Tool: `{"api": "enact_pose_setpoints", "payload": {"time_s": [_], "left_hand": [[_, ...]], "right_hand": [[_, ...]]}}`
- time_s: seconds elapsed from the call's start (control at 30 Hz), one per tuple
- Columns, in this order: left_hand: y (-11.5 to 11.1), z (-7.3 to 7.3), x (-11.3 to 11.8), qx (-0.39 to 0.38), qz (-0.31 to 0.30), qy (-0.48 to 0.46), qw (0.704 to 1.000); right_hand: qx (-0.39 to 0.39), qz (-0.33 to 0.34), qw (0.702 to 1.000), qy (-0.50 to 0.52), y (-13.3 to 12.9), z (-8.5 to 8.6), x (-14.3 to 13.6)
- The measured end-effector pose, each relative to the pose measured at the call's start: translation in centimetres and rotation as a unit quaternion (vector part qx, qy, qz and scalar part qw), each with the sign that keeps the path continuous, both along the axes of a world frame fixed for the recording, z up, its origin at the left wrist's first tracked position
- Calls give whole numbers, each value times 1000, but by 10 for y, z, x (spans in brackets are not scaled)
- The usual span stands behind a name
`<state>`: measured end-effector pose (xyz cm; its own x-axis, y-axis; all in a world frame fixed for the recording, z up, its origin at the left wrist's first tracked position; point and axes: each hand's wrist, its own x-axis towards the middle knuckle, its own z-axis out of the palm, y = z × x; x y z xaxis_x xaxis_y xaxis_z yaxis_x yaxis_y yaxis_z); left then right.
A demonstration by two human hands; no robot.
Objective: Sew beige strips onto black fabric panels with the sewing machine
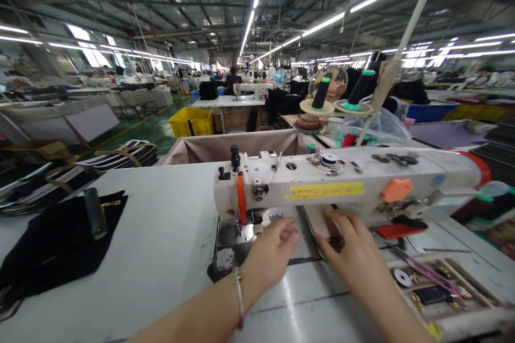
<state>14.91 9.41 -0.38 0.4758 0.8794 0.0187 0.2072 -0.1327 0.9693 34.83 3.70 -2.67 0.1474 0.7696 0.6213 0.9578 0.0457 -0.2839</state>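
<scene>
A white sewing machine (pixel 273 179) stands on the pale table, with an orange strip by its needle area and yellow tape along its arm. My left hand (pixel 271 249), with a bracelet at the wrist, is over the machine bed just right of the needle area. Its fingers are curled in, and whatever may be between them is hidden. Under the machine's arm, my right hand (pixel 350 244) has its thumb and bent fingers at a beige flat piece (pixel 317 218). That piece lies tilted beside the machine bed, partly covered by the fingers.
Black fabric pieces (pixel 60 246) with a dark strip lie at the left. A compartment tray (pixel 475 278) holds a bobbin, pink-handled tweezers and small parts at the right. Thread cones (pixel 321 95) stand behind the machine. Beyond the table are a cloth-lined bin (pixel 237 144) and a yellow crate (pixel 191 122).
</scene>
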Motion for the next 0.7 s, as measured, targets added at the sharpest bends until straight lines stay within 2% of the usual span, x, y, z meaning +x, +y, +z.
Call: {"api": "enact_pose_setpoints", "payload": {"time_s": [0.1, 0.17, 0.23, 0.37, 0.47, 0.6, 0.7], "left_hand": [[23, -2, 46, -43, 25, -26, 998], [31, -3, 64, -69, 39, -30, 996], [33, -6, 72, -106, 55, -38, 992], [31, -9, 73, -155, 72, -42, 984], [33, -7, 69, -147, 68, -34, 986], [41, 3, 66, -111, 85, -25, 990], [35, 16, 58, -131, 93, -44, 986]], "right_hand": [[14, 37, 999, 14, -6, 3, -1], [15, 61, 997, 37, -11, 6, 1], [11, 70, 995, 64, -15, 6, 6], [-15, 55, 993, 100, -18, -6, 18], [-31, 48, 993, 107, -18, -18, 24], [-28, 52, 995, 77, -17, -24, 28], [-32, 57, 996, 60, -18, -18, 29]]}}
